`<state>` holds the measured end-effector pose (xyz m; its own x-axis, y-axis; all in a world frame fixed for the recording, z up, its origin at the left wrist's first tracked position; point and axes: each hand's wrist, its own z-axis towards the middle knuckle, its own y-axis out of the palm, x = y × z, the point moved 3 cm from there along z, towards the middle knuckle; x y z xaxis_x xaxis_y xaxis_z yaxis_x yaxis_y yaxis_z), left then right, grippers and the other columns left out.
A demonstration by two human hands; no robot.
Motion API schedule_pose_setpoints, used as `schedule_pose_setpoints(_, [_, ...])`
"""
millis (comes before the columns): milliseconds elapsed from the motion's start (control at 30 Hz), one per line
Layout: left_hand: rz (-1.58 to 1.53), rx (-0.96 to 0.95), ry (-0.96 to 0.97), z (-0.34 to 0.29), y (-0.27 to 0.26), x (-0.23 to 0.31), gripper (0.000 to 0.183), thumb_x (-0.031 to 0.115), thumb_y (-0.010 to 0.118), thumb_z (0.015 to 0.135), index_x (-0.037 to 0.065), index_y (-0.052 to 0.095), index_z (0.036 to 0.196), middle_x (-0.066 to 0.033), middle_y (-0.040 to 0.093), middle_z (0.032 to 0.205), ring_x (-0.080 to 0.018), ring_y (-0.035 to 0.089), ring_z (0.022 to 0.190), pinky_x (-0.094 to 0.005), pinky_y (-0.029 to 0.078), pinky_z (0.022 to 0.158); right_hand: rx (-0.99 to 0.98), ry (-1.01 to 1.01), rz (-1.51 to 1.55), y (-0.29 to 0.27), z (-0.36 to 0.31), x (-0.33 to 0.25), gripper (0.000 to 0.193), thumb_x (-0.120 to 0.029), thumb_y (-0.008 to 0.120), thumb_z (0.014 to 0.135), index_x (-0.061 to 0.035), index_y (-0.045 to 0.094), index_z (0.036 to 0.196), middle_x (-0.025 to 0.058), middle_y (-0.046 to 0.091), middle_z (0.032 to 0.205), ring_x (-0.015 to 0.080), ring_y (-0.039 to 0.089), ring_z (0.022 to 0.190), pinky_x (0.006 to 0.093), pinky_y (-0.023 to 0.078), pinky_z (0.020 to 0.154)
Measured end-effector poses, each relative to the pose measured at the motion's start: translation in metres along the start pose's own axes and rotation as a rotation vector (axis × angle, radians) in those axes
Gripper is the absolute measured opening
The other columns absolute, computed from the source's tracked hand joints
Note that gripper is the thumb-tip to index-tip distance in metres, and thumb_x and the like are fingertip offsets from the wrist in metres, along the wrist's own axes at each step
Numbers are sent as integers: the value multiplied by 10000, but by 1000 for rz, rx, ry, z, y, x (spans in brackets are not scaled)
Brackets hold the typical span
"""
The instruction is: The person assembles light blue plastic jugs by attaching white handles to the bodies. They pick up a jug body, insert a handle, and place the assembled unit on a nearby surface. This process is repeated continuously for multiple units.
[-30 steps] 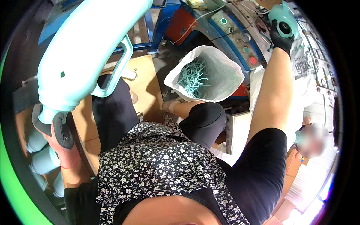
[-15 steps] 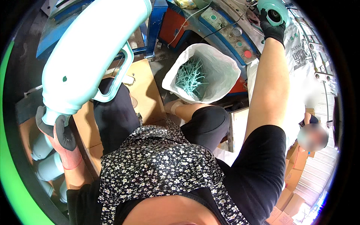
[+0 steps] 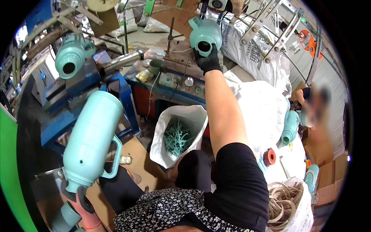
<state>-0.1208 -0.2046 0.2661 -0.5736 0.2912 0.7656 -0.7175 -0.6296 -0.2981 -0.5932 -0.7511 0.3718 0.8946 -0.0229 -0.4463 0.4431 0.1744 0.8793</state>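
Note:
My left hand point(image 3: 82, 204), in a pink glove with dark fingers, is closed around the neck of a mint-green plastic thermos jug shell point(image 3: 92, 139). The shell's wide end points up and away, its handle lies to the right, and a small hole shows in its side. With my right arm stretched out, my right hand point(image 3: 209, 63), in a black glove, grips a second thermos jug shell point(image 3: 206, 33) near its open mouth, which faces me. A third thermos jug shell point(image 3: 73, 54) sits at a blue machine point(image 3: 65, 92) on the left.
A white sack point(image 3: 158, 143) with green plastic scraps stands before my knees. Behind it is a control panel point(image 3: 179, 86). On the right lie white sacks point(image 3: 251, 54), a brown tape roll point(image 3: 270, 156) and another shell point(image 3: 290, 125). A person point(image 3: 309, 100) is at far right. Metal linkages point(image 3: 274, 34) hang above.
The view has shifted to take in more of the far machines. Against the sack, my left hand's shell stands lower and more upright. Both hands keep hold of their shells.

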Motion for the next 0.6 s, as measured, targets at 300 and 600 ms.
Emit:
schedule_pose_setpoints(300, [-109,-13,-171,3,17,-1,495,78,446,886,6,328,1361,-145,351,1371,-262,379,1253,-377,286,1067,-15,-57,53,-2,0,13,419,-458,502,939,-169,518,1243,59,575,1230,293,546,1116,511,490,900])
schedule_pose_setpoints(600, [-371,83,-297,6,34,11,524,18,449,797,-38,348,1308,-192,382,1351,-277,384,1250,-367,268,1070,-84,-78,33,10,-13,14,447,-497,446,950,-128,537,1186,127,598,1158,333,571,1041,501,490,867])
